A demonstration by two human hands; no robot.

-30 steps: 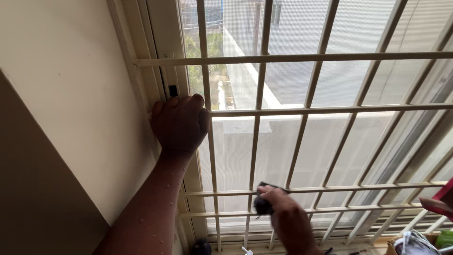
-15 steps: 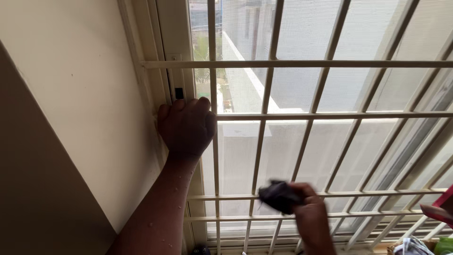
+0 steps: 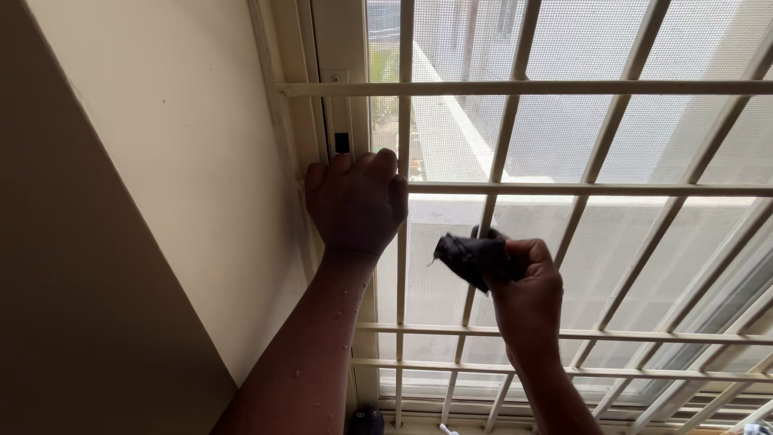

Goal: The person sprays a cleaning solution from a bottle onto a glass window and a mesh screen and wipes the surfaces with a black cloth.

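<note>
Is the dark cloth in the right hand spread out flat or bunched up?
Bunched up. The dark cloth sits as a crumpled wad gripped in the right hand, pressed against a grille bar.

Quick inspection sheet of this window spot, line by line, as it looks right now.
Surface: cream window grille over a mesh screen.
Job's things: dark cloth, bunched, at a slanted bar.
Clutter: small dark object at the sill.
Grips: left hand grasps the grille's left edge by the frame; right hand holds the cloth.
Cables: nothing seen.
Surroundings: cream wall on the left, buildings outside.
</note>
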